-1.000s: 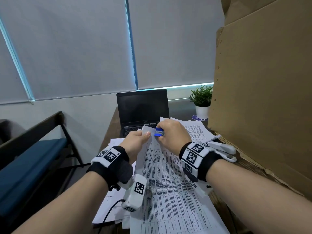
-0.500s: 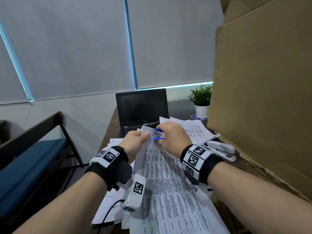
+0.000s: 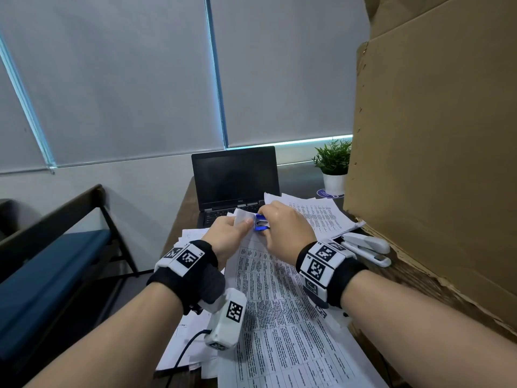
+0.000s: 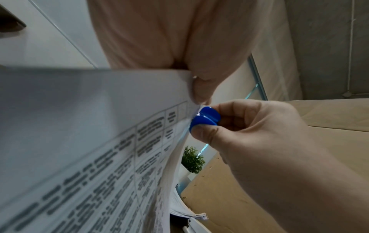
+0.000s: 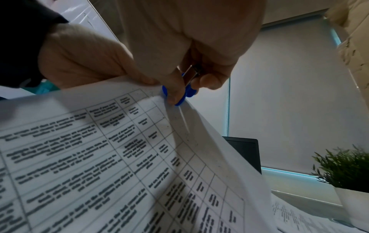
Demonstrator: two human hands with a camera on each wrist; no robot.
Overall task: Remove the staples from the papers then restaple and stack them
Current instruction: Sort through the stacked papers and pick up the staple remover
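Both hands busy: left hand (image 3: 227, 233) pinching the lifted papers (image 3: 279, 317) corner at twelve o'clock, right hand (image 3: 285, 231) squeezing the blue staple remover (image 3: 261, 223) onto it. Risk of tearing the corner if yanked sideways.

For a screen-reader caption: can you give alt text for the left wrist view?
A right hand pinches a blue staple remover at the corner of printed papers, which the left hand pinches from above. A potted plant stands behind.

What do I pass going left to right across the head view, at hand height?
Blue bench → left hand pinching the paper corner → blue staple remover → right hand → white stapler → cardboard box.
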